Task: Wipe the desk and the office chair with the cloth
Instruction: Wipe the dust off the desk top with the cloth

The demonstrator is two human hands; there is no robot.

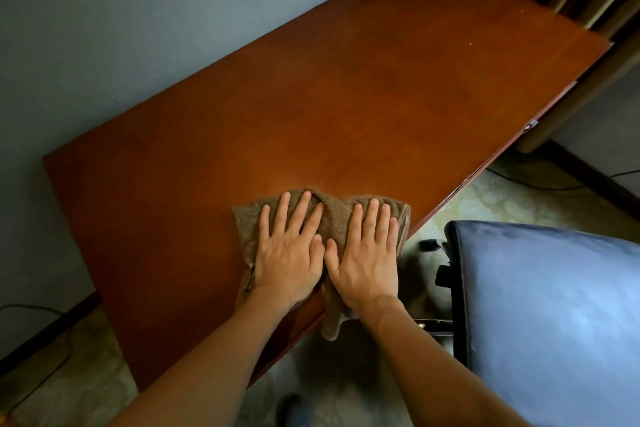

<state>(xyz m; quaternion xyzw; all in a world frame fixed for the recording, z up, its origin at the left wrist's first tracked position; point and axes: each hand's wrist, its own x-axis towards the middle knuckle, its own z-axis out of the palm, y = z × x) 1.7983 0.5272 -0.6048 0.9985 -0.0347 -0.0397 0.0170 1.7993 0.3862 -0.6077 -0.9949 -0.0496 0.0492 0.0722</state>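
Both hands lie flat on the cloth (332, 218), palms down, pressing it against the worktop (346, 97) right at its near edge. The left hand (289, 253) has its fingers (299, 210) spread wide across the cloth's left half; the right hand (367, 253) sits just beside it, fingers close together and stretched out, gripping nothing. The 2 thumbs nearly touch in the middle. The cloth is brown and rumpled, bunched in a ridge between the hands, and part of it hangs over the near edge below the wrists. Its right side reaches almost to the point where the worktop's edge runs away toward the far right corner. The chair (554, 305), with a dark blue shiny cushion, stands on the floor (519, 198) just right of the hands, apart from the worktop. The far edge of the worktop meets a grey wall (121, 28).
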